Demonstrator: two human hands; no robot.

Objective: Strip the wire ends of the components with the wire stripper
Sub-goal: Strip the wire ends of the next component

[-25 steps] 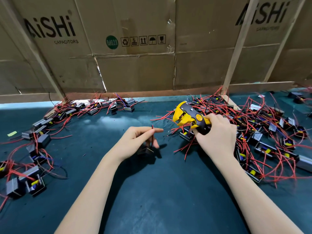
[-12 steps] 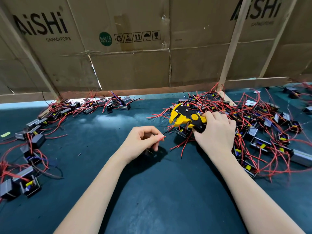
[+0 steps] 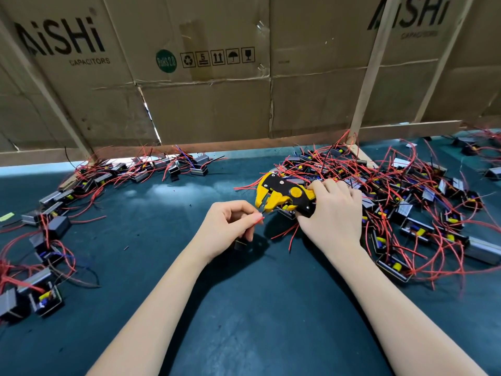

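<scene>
My right hand (image 3: 333, 213) grips the handles of a yellow and black wire stripper (image 3: 282, 195), whose jaws point left and down. My left hand (image 3: 227, 226) pinches a red wire (image 3: 259, 219) between thumb and fingertips, and the wire's tip sits just below the stripper's jaws. A small dark component (image 3: 240, 244) hangs under my left hand, mostly hidden by the fingers. The wire end is not between the jaws.
A large heap of components with red wires (image 3: 406, 213) covers the dark green mat (image 3: 244, 308) at the right. A looser row of components (image 3: 54, 213) curves along the left and back. Cardboard walls (image 3: 206, 104) close off the back.
My left hand curled its fingers and now pinches the red wire, pointing it right. The stripper in my right hand has tilted down and come closer to the wire tip.
</scene>
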